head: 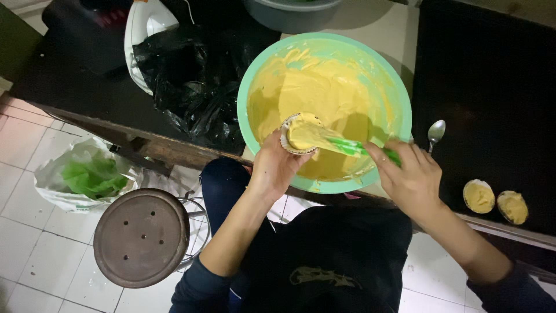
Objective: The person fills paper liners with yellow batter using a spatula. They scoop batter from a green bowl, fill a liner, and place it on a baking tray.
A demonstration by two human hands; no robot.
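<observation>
Paper cup [298,134] gripped in left hand [272,168]; right hand [408,177] holds green spatula [347,146], seemingly filling it

Mint-green bowl [399,104] of yellow batter [324,87], green spatula [353,148], black tray [486,87].

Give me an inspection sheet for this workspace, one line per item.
Surface: dark worktop; black baking tray at right.
Job's things: mint-green plastic bowl of yellow batter; white paper cup partly filled; green spatula; two filled cups on the tray.
Clutter: black plastic bag, metal spoon, white clothes iron.
Grippers: left hand holds the cup; right hand holds the spatula.
Cables: thin cord by the iron, barely visible.
Surroundings: round brown stool, white bag with green contents, tiled floor.
</observation>
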